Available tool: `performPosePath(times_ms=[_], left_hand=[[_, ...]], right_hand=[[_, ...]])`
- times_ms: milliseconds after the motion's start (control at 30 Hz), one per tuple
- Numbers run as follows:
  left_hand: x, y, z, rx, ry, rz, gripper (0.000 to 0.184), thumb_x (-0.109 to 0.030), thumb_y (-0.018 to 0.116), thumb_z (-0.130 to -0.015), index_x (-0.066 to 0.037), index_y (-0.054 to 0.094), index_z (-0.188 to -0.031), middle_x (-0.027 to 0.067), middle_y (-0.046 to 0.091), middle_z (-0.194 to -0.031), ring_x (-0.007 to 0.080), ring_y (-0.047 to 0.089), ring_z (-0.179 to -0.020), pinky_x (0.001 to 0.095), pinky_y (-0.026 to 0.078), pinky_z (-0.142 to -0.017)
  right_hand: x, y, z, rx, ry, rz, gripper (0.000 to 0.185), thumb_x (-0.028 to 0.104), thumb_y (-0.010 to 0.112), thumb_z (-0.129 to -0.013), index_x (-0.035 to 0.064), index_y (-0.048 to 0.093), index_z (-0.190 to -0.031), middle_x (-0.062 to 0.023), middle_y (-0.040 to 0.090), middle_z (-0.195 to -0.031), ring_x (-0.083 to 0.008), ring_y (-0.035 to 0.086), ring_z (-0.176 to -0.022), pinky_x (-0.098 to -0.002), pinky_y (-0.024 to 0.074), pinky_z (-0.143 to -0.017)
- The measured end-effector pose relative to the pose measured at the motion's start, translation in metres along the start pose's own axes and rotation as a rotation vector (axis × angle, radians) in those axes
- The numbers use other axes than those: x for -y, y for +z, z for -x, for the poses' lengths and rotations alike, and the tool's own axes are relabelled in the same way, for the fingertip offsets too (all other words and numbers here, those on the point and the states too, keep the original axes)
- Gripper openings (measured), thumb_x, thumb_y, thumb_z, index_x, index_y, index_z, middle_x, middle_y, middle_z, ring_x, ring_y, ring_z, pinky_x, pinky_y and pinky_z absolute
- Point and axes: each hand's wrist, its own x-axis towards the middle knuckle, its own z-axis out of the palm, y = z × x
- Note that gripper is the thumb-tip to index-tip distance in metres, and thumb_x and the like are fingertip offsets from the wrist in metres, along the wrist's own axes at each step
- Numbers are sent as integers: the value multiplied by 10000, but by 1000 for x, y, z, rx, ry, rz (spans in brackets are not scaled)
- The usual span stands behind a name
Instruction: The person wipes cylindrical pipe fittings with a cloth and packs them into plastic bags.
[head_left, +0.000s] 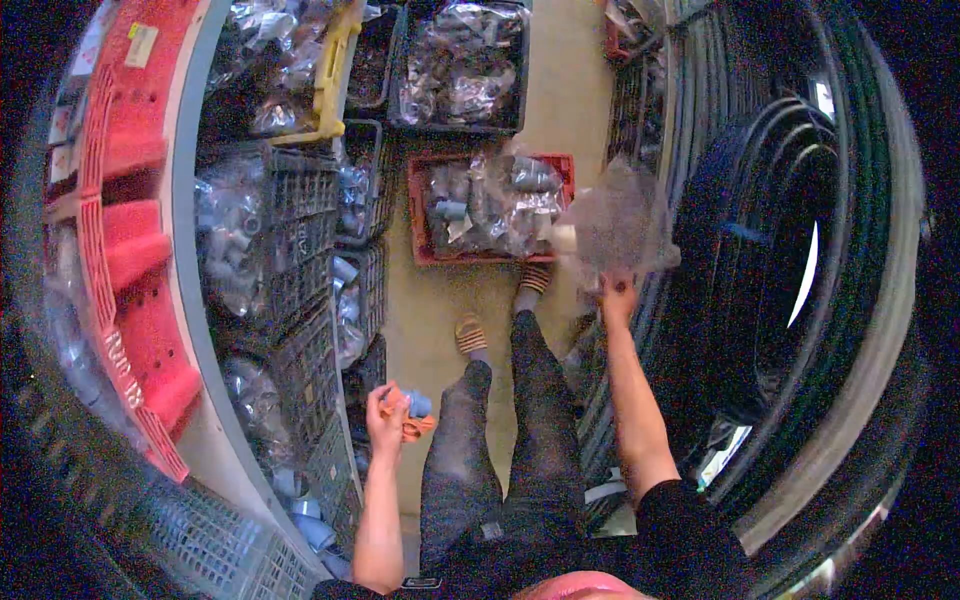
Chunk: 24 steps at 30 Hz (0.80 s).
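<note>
An orange cloth (417, 428) and a blue-grey pipe fitting (418, 404) are held together in my left hand (386, 418), left of my legs. My right hand (618, 296) is closed on the lower edge of a clear plastic bag (625, 225), which hangs over the right side of the red crate. A pale cylindrical piece (564, 238) shows at the bag's left edge. The red crate (420, 250) stands on the floor in front of my feet and holds bagged grey fittings (470, 205).
Dark crates (300, 250) of bagged fittings line the left side, beside a red bin rack (140, 260). A black crate (460, 128) and a yellow crate (335, 75) stand farther ahead. Coiled dark pipes (780, 200) fill the right side.
</note>
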Motion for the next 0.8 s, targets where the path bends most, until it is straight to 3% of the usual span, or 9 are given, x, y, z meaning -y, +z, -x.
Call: performPosePath(times_ms=[233, 300, 367, 467, 533, 567, 600, 700, 800], left_hand=[[-5, 77, -30, 51, 42, 22, 512, -84, 775, -868, -33, 511, -1304, 127, 547, -1336, 204, 521, -1220, 374, 433, -1079], [10, 93, -48, 59, 27, -13, 542, -113, 793, -857, -23, 504, -1306, 127, 548, -1326, 211, 493, -1250, 382, 413, -1094], [9, 113, -65, 73, -28, -12, 555, -157, 814, -849, -30, 506, -1293, 115, 547, -1284, 200, 506, -1215, 366, 423, -1055], [11, 132, -80, 127, -89, -47, 556, -190, 824, -847, -40, 511, -1281, 102, 542, -1258, 189, 518, -1173, 347, 433, -1016], [28, 129, -79, 230, -113, 13, 508, -201, 803, -866, -54, 526, -1265, 59, 576, -1182, 164, 569, -1062, 333, 471, -957], [35, 120, -74, 231, -123, 17, 508, -201, 803, -866, -54, 526, -1265, 59, 576, -1182, 164, 569, -1062, 333, 471, -957], [38, 111, -73, 254, -187, 35, 470, -207, 787, -878, -60, 542, -1252, 43, 602, -1146, 151, 592, -1021, 329, 490, -926], [14, 102, -72, 216, -234, 68, 374, -265, 731, -923, -68, 590, -1207, 13, 670, -1041, 117, 646, -942, 305, 531, -844], [0, 85, -87, 211, -292, 130, 363, -319, 708, -935, -56, 616, -1168, 43, 703, -1058, 127, 666, -960, 293, 537, -849]], right_hand=[[16, 101, -194, -158, 132, -693, 280, 220, 787, -897, 38, 664, -1070, -25, 683, -894, -159, 592, -812, -330, 494, -750], [34, 110, -240, -142, -23, -153, 354, 236, 768, -909, 19, 656, -1165, -82, 713, -1018, -200, 624, -942, -331, 500, -867], [40, 134, -258, -119, -116, -301, 424, 274, 763, -906, 11, 653, -1219, -132, 701, -1146, -221, 624, -1070, -338, 488, -950], [46, 114, -210, 80, -59, -10, 464, 294, 766, -902, 11, 651, -1252, -158, 677, -1225, -227, 602, -1155, -332, 474, -990], [21, 89, -151, 472, 98, -101, 375, 304, 756, -911, -7, 685, -1108, -108, 714, -1056, -179, 644, -945, -321, 521, -843], [16, 73, -108, 494, -62, -2, 335, 311, 732, -930, -5, 687, -1030, -75, 707, -934, -134, 626, -827, -317, 524, -767], [70, 34, -77, 713, 67, -31, 304, 310, 682, -964, 7, 692, -990, -61, 684, -820, -119, 610, -761, -305, 516, -717], [107, -53, 43, 1072, 322, 174, 540, 479, 594, -991, 10, 650, -729, -99, 652, -666, -189, 586, -625, -420, 465, -592], [134, -130, 157, 1297, 362, 325, 530, 525, 605, -963, 24, 679, -809, -167, 674, -741, -310, 638, -714, -462, 496, -644]])
